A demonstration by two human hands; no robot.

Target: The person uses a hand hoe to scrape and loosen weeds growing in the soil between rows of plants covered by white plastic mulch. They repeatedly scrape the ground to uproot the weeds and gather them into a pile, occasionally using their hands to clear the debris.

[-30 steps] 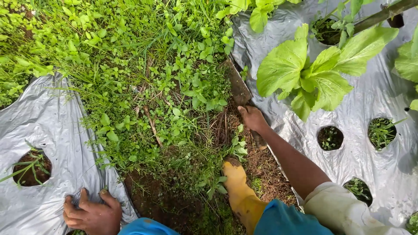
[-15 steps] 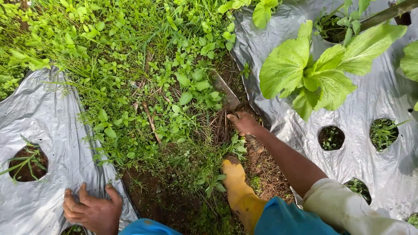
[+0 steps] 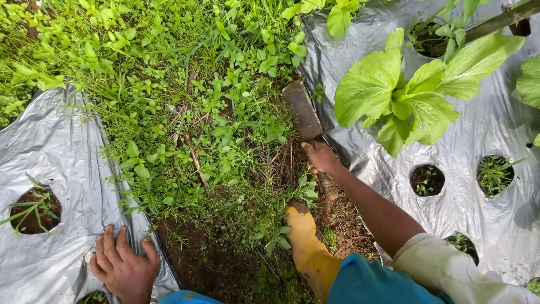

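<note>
**Blade Laid Along the Furrow's Edge**

Weeds filled the furrow between two beds under silver plastic mulch. The person's right hand was curled fast around the handle of a rusty flat blade, whose long axis ran up and slightly left, away from the fingers, beside the right-hand sheet and a leafy green plant. The left hand, well apart, rested with fingers spread on the left sheet, holding nothing. A yellow boot stood on bare soil between them.

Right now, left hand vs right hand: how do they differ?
The left hand lies flat, fingers spread, on the silver plastic sheet; the right hand is closed around the handle of a flat blade. The left hand is low near the camera, the right hand reaches out over the weeds. Both are bare and soiled.
</note>
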